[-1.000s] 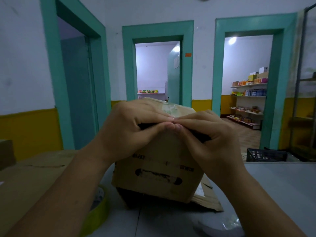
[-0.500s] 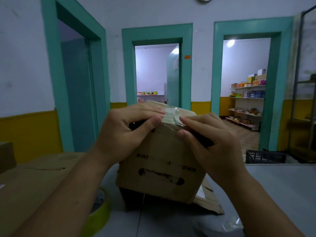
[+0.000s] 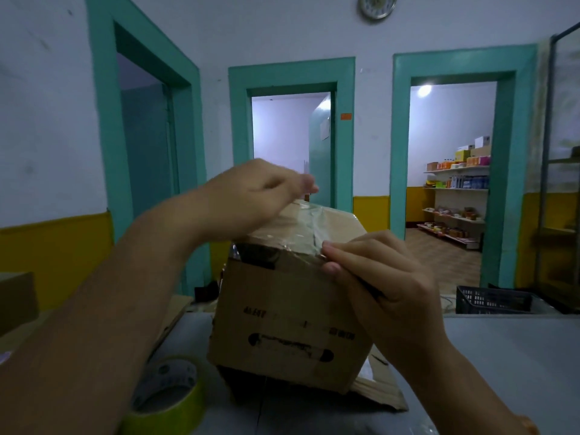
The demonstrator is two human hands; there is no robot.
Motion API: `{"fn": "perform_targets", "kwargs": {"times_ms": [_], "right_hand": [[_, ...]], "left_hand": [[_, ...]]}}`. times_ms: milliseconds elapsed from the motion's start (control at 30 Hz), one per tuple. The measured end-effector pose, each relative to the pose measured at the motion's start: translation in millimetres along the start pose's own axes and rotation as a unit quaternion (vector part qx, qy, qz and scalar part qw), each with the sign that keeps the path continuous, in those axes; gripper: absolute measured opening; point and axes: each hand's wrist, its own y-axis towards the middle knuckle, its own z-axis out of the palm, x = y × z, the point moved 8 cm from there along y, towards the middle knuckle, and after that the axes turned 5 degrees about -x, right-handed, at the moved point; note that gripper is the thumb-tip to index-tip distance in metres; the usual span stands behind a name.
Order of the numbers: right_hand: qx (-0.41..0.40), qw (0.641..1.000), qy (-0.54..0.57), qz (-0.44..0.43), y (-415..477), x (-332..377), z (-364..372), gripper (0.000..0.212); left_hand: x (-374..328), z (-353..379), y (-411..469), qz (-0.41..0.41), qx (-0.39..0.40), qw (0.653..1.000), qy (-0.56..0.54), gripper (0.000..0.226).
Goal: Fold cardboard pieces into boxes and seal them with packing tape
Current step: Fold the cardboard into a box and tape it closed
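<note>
Box (image 3: pixel 288 324) top edge pinched by right fingers (image 3: pixel 345 248); left fingers (image 3: pixel 301 183) blurred, grip unclear.

- Box (image 3: pixel 288 312): brown, tilted, clear tape (image 3: pixel 309 221) across its top, mid-table (image 3: pixel 502 356).
- Tape roll (image 3: pixel 166 394): yellow-green, apparently lying flat, near the table's left edge.
</note>
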Motion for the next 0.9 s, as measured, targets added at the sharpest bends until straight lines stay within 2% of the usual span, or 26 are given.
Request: {"fn": "perform_targets", "kwargs": {"times_ms": [67, 133, 200, 300, 367, 400, 467, 533, 567, 600, 667, 700, 767, 800, 833, 867, 900], "right_hand": [[-0.004, 1.000, -0.003, -0.009, 0, 2, -1, 0.023], [-0.004, 1.000, -0.002, -0.013, 0, 3, -1, 0.023], [0.000, 1.000, 0.003, -0.010, -1, 1, 0, 0.024], [0.008, 1.000, 0.017, 0.010, -5, -3, 3, 0.024], [0.008, 0.999, 0.024, 0.027, -7, -5, 5, 0.025], [0.006, 0.999, 0.027, 0.035, -7, -6, 5, 0.025], [0.000, 0.998, 0.029, 0.054, -7, -10, 2, 0.025], [-0.007, 0.994, 0.035, 0.100, -6, -16, -3, 0.029], [-0.009, 0.989, 0.044, 0.141, -7, -21, -3, 0.034], [-0.011, 0.980, 0.059, 0.190, -7, -25, -4, 0.040], [-0.033, 0.947, 0.089, 0.306, -10, -36, -4, 0.050], [-0.051, 0.919, 0.102, 0.377, -15, -44, -5, 0.052], [-0.058, 0.837, 0.145, 0.524, -29, -64, -2, 0.047], [-0.032, 0.793, 0.174, 0.583, -38, -71, 4, 0.042], [0.004, 0.760, 0.197, 0.619, -45, -73, 8, 0.040], [0.031, 0.745, 0.210, 0.632, -48, -73, 10, 0.038], [0.036, 0.746, 0.215, 0.629, -49, -74, 9, 0.035]], "left_hand": [[2, 20, 21, -0.043, 0.131, 0.983, 0.120, 0.061], [11, 42, 28, -0.091, 0.222, 0.952, 0.191, 0.068], [17, 53, 29, -0.097, 0.250, 0.933, 0.241, 0.071], [19, 51, 24, -0.111, 0.258, 0.934, 0.222, 0.071], [18, 47, 19, -0.112, 0.237, 0.949, 0.176, 0.069], [17, 42, 17, -0.105, 0.201, 0.963, 0.147, 0.069], [20, 23, 12, -0.114, 0.082, 0.988, 0.069, 0.067], [38, 5, -6, -0.192, -0.027, 0.981, -0.018, 0.070], [49, 3, -18, -0.242, -0.038, 0.968, -0.051, 0.074], [57, 8, -29, -0.282, -0.016, 0.956, -0.074, 0.074], [63, 20, -41, -0.314, 0.021, 0.942, -0.120, 0.064], [61, 22, -45, -0.320, 0.019, 0.936, -0.143, 0.060], [55, 24, -46, -0.318, 0.005, 0.934, -0.163, 0.055], [54, 24, -46, -0.316, 0.006, 0.934, -0.165, 0.052], [52, 25, -45, -0.314, 0.006, 0.935, -0.168, 0.050], [51, 25, -45, -0.307, 0.002, 0.938, -0.163, 0.047], [51, 24, -43, -0.294, -0.006, 0.943, -0.153, 0.044]]}}
